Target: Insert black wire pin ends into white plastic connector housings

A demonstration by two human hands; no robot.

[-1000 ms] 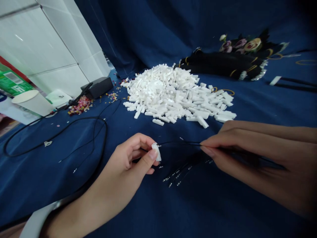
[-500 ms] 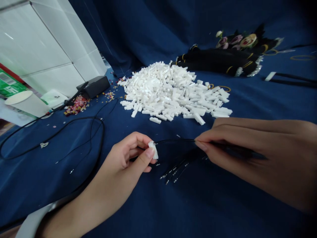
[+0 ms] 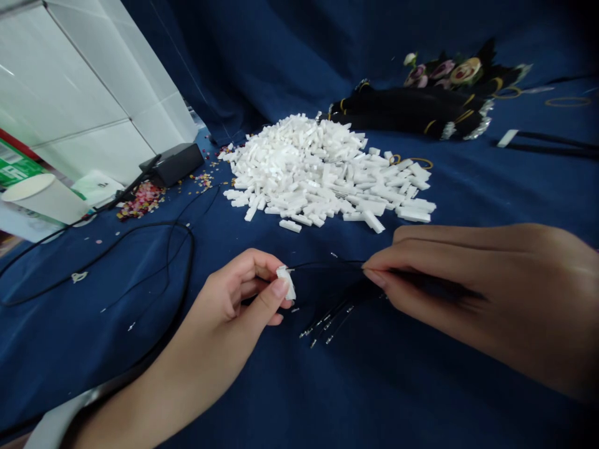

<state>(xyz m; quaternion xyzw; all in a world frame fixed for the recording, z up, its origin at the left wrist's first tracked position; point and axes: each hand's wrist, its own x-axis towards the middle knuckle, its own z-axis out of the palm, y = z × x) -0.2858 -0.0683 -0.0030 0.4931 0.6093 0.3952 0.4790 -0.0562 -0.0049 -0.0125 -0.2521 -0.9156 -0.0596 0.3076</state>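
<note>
Between thumb and fingers, my left hand (image 3: 253, 293) pinches a small white plastic connector housing (image 3: 286, 284). A thin black wire (image 3: 322, 264) runs from the housing's upper edge to my right hand (image 3: 449, 280), whose thumb and forefinger are closed on it. Whether the wire's tip sits inside the housing or only against it, I cannot tell. Below, between the hands, several black wires with metal crimp terminals (image 3: 327, 321) fan out on the blue cloth; their other ends pass under my right hand and are hidden.
A large heap of white connector housings (image 3: 304, 168) lies ahead. Behind it are black wire bundles (image 3: 402, 109) with rubber bands and artificial flowers (image 3: 463, 72). On the left are a black cable (image 3: 189, 262), a black box (image 3: 173, 163), a paper cup (image 3: 44, 198) and pink petal-like bits (image 3: 140, 201).
The whole view has shifted slightly, so everything appears a little further left. Both hands keep their grips, with the wire still stretched between them.
</note>
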